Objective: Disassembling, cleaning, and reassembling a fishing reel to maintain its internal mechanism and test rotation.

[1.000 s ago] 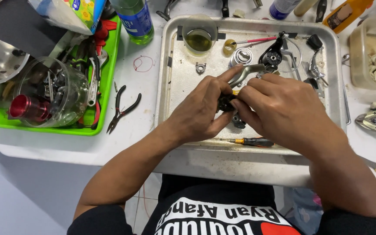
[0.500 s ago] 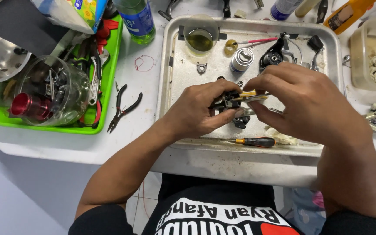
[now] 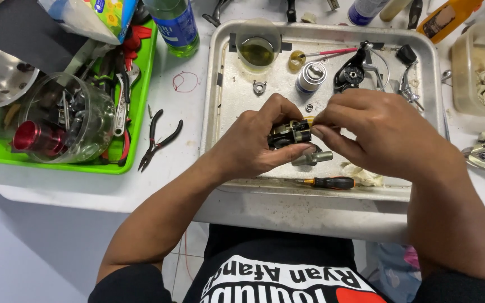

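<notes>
Dark metal reel body [image 3: 291, 133], 1 piece with a grey stub below it, sits over the dented steel tray [image 3: 422, 62], pinched in our left hand [image 3: 254, 143], while our right hand [image 3: 374, 132] closes fingertips on its yellowish end. Around it we count 1 orange-handled screwdriver [image 3: 329, 182], 1 silver spool [image 3: 311, 77], 1 cup of yellow oil [image 3: 257, 47] and 1 black-handled pliers [image 3: 158, 140] outside.

— What does the work sit on?
— A white counter [image 3: 85, 188] with a rounded corner, its top scuffed and stained.
— And underneath?
— A pale tiled floor [image 3: 181, 264], seen past the counter's edge.
— The light?
— Bright and even, with soft shadows and no window in sight.
</notes>
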